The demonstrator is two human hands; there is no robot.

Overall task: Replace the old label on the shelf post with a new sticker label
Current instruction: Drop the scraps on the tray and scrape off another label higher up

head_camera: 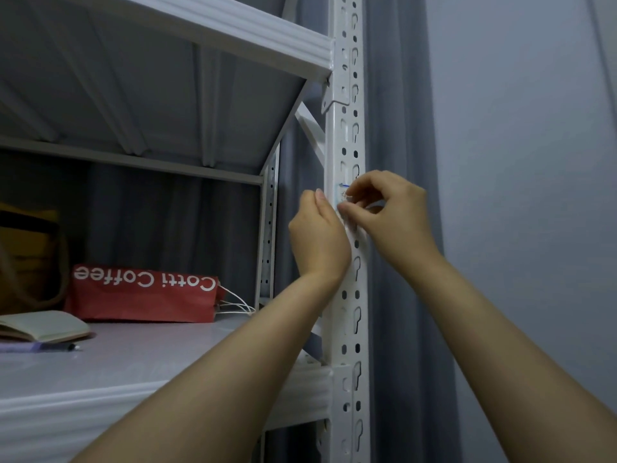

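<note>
A white perforated shelf post (347,135) runs up the middle of the head view. A small white label (340,192) with a blue edge and handwriting is stuck on it at hand height. My right hand (387,208) pinches the label's edge between thumb and forefinger. My left hand (319,232) rests against the post's left side just below the label, with the thumb up beside it. Most of the label is hidden by my fingers.
A white shelf board (140,359) to the left carries a red Cotti Coffee paper bag (140,295), an open notebook (43,325), a pen (68,346) and a brown bag (26,255). Another shelf (233,31) is overhead. Grey curtain (400,128) and wall (534,162) lie to the right.
</note>
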